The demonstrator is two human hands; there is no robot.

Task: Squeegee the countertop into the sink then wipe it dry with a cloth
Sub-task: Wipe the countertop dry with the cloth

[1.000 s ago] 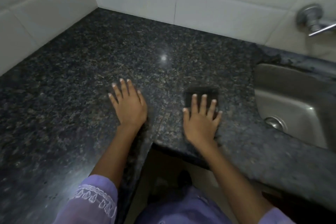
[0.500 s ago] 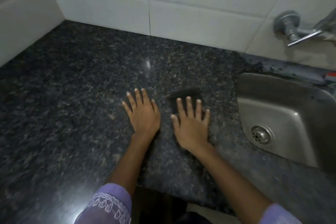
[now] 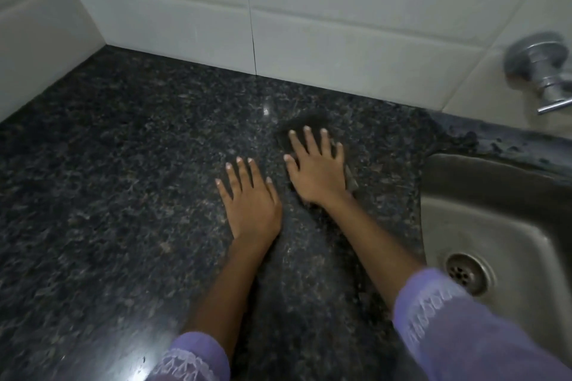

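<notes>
Cloth [image 3: 305, 127], dark, lies flat on the counter [image 3: 123, 195] left of the sink [image 3: 495, 210], pinned under my right hand [image 3: 318, 170], fingers straight and spread over it. My left hand [image 3: 250, 204] rests flat on the counter just beside it, fingers straight, holding nothing. A tap [image 3: 541, 68] juts from the tiled wall.

We see a dark speckled granite countertop [image 3: 123, 195] filling the left and centre of the frame. A dark flat cloth [image 3: 305, 125] lies on it just right of centre. A stainless steel sink [image 3: 495, 210] sits at the right edge.
</notes>
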